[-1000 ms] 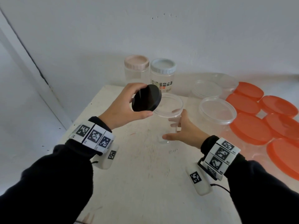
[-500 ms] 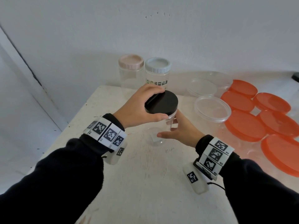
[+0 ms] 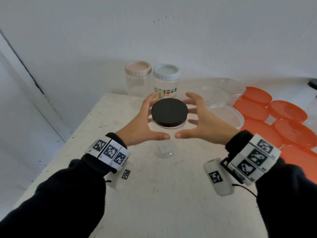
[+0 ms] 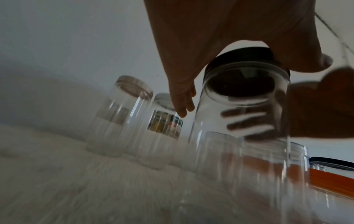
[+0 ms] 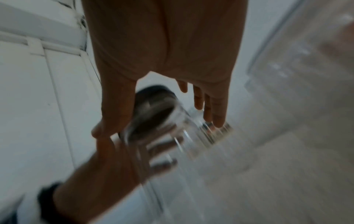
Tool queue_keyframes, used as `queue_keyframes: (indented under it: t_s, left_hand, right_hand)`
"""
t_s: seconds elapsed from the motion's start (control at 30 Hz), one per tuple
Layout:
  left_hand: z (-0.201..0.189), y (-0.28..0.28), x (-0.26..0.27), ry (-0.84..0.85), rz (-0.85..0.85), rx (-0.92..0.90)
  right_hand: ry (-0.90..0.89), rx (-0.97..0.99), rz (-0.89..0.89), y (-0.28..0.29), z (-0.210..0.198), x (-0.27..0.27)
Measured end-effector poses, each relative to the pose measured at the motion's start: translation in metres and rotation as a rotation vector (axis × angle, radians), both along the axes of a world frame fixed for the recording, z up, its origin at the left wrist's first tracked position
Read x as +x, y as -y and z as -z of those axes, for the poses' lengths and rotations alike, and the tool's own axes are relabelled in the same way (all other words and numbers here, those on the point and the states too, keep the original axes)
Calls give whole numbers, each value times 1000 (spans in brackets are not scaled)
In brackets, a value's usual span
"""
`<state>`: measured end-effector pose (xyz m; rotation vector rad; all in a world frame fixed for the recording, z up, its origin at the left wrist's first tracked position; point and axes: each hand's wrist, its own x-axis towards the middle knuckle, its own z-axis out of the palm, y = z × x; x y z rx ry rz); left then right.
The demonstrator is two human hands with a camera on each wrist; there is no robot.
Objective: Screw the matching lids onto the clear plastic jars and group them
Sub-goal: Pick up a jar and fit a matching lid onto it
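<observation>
At the centre of the head view, the clear jar [image 3: 165,141] is standing upright on the white surface [image 3: 154,194] with the black lid [image 3: 169,112] sitting flat on its mouth. The left hand [image 3: 142,125] and right hand [image 3: 204,124] are flanking it, fingers spread and straight, each grip holding nothing (any contact with the lid is hard to judge). The jar's long axis is running vertically between the two palms, both about equally near. The lid probably needs twisting tight. Two capped jars [image 3: 151,79] are waiting just behind, toward the upper middle of the frame.
</observation>
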<state>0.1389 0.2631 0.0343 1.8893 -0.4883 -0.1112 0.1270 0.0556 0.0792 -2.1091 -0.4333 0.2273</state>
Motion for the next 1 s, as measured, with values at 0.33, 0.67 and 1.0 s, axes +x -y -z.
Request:
queue_keyframes:
  t_s: [0.33, 0.67, 1.0]
  left_hand:
    - [23, 19, 1, -9, -64, -154]
    - [20, 14, 3, -43, -66, -59]
    - [16, 12, 4, -71, -8, -97]
  right_hand:
    - [183, -815, -373, -36, -65, 24]
    - [244, -1117, -537, -66, -80, 28]
    - [206, -1009, -581, -60, -77, 29]
